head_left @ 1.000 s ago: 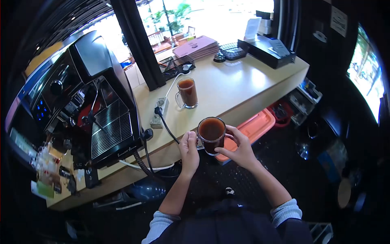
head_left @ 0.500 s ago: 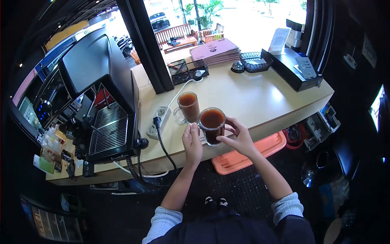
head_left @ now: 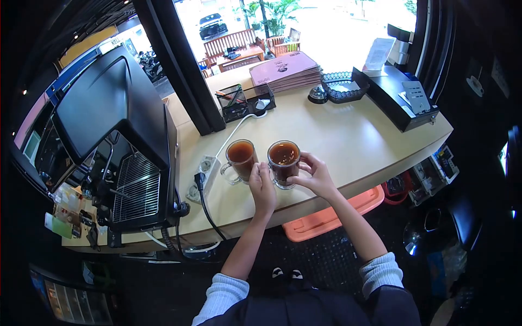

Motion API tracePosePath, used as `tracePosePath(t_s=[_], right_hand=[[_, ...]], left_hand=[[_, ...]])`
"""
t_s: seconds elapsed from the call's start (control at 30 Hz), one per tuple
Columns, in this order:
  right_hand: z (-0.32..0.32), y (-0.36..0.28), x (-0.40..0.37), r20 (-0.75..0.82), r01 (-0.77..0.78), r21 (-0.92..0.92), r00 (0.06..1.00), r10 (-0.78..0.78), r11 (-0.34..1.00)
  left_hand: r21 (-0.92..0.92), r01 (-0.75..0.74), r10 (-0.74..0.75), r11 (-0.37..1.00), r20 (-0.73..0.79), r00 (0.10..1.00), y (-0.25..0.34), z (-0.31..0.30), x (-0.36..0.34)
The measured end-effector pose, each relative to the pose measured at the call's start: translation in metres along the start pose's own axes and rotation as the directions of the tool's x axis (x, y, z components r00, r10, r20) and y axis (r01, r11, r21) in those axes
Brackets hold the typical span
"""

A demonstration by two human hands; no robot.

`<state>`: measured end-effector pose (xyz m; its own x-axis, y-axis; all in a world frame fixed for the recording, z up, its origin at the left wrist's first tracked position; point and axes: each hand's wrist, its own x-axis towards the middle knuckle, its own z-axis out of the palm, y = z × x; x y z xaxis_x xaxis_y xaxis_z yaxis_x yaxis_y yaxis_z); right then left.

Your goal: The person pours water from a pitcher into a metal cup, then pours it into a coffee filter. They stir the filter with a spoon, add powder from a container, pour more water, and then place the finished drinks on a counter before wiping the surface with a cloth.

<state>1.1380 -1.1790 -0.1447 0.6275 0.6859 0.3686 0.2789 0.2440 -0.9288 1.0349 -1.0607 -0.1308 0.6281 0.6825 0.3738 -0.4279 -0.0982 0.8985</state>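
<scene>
Two clear glass mugs of reddish-brown drink are side by side at the near part of the wooden counter (head_left: 348,136). My left hand (head_left: 262,191) is closed at the left side of the right-hand mug (head_left: 284,156), where its handle is hidden behind the fingers. Around the right side of that same mug curve the fingers and thumb of my right hand (head_left: 315,175). The left-hand mug (head_left: 242,155) stands just beyond my left fingertips, its handle pointing left.
A black espresso machine (head_left: 103,103) fills the left end, with a white power strip (head_left: 207,163) and cables beside it. Toward the back are a pen organizer (head_left: 235,110), pink menus (head_left: 285,69), a bell (head_left: 317,95), a black basket (head_left: 348,96) and a cash drawer (head_left: 405,117).
The mug in my hands has moved forward over the counter, level with the other mug, and a gap now shows between their rims. Both hands have kept their hold.
</scene>
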Motion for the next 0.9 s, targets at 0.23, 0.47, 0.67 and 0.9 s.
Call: tracePosePath(t_s=[0.23,0.47,0.67,0.9], right_hand=[[-0.012,0.009,0.014,0.014,-0.024,0.067,1.0,0.023,0.997],[-0.017,0.015,0.026,0.035,-0.017,0.107,0.999,0.014,0.994],[-0.017,0.022,0.03,0.023,0.006,0.108,1.0,-0.009,0.994],[-0.016,0.02,0.024,-0.003,0.018,0.026,1.0,-0.017,1.0]], left_hand=[[0.006,0.015,-0.015,1.0,-0.04,0.999,-0.009,0.013,0.007],[0.059,-0.022,0.025,0.998,-0.048,0.999,-0.024,0.012,0.016],[0.088,-0.059,0.064,0.994,-0.051,0.997,-0.029,0.012,0.02],[0.111,-0.08,0.08,0.991,0.001,0.997,-0.032,0.007,0.011]])
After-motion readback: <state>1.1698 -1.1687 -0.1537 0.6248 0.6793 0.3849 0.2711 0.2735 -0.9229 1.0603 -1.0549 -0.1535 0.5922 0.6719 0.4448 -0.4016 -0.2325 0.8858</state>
